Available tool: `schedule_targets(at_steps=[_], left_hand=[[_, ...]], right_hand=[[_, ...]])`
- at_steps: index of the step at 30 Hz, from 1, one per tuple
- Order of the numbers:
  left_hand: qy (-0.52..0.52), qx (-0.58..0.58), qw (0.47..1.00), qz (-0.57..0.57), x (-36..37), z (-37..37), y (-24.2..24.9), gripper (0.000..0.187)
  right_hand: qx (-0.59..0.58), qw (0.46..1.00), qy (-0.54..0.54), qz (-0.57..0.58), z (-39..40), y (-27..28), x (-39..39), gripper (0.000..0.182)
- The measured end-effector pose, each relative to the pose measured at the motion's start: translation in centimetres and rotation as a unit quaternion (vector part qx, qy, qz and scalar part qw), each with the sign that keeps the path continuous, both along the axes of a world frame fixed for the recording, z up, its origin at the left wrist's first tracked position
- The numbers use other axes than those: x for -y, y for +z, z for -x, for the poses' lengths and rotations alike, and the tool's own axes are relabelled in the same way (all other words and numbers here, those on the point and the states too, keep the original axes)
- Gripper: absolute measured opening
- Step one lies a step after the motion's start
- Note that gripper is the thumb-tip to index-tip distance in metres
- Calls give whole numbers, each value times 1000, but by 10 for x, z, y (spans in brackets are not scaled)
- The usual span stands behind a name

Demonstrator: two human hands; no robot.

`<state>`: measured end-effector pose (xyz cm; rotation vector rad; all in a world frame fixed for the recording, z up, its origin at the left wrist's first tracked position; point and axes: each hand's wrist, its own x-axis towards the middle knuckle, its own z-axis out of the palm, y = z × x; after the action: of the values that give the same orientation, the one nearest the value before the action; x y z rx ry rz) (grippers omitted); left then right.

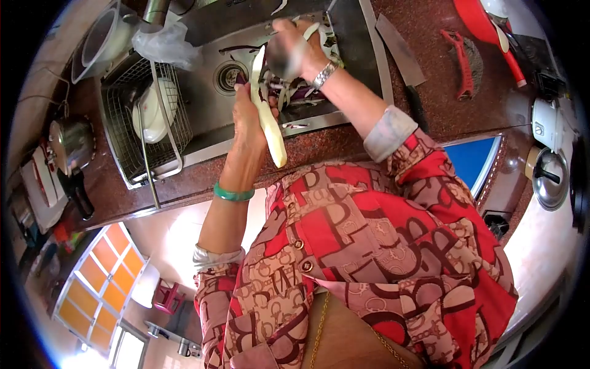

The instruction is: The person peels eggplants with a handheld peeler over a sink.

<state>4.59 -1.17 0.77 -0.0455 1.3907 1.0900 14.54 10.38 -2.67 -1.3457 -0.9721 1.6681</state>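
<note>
A long eggplant (268,120), mostly stripped to its pale flesh with some purple skin at the top end, slants over the sink's front edge. My left hand (247,111), a green bangle at its wrist, is closed around it. Just up and to the right, my right hand (307,54) is closed on a dark tool (284,55), smeared by motion, close to the eggplant's upper end; its kind I cannot tell. Purple and white peel strips (301,93) lie in the steel sink (212,52) beneath my hands.
A wire rack (117,126) with a white bowl (157,111) stands left of the sink, near a plastic bag (165,44). On the right counter lie a cleaver (399,52), a red slotted tool (458,61) and a red-handled utensil (513,64). A pot lid (549,178) is farther right.
</note>
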Motion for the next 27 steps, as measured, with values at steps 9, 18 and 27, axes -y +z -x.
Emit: schedule_targets(at_steps=[9, 18, 27], left_hand=[[-18, -46, 998, 30, 2, -12, 3, 36], [-64, 91, 991, 75, 21, 5, 11, 29], [-156, 144, 977, 9, 14, 12, 21, 31]], right_hand=[[388, 839, -37, -379, 2, -3, 0, 20], [134, 970, -168, -118, -10, -5, -51, 29], [85, 988, 59, -114, 2, 6, -9, 34]])
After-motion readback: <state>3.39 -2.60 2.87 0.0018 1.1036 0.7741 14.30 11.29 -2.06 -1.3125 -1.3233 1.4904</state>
